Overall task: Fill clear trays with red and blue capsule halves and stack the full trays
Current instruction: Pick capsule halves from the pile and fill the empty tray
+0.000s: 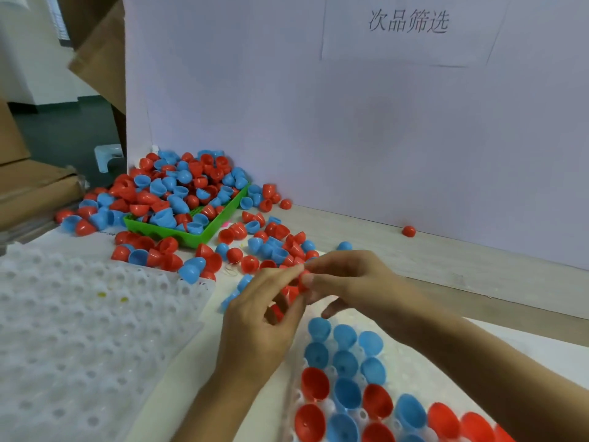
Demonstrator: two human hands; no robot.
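My left hand (pixel 261 327) and my right hand (pixel 347 282) meet above the table, fingertips together. Both pinch red capsule halves (pixel 291 293) held between them; more red shows inside my left palm. Below the hands lies a clear tray (pixel 298 395) with several blue halves (pixel 344 336) and red halves (pixel 314 382) seated in its pockets. A heap of loose red and blue halves (pixel 178 189) fills and spills over a green basket (pixel 191 239) at the back left. More loose halves (pixel 271 247) lie scattered just beyond my fingers.
A stack of clear dimpled trays (pixel 79 330) holding no halves covers the left foreground. A pale partition wall (pixel 350 122) with a printed label stands behind. One red half (pixel 409 231) sits alone by the wall. Cardboard boxes (pixel 35 189) stand at the far left.
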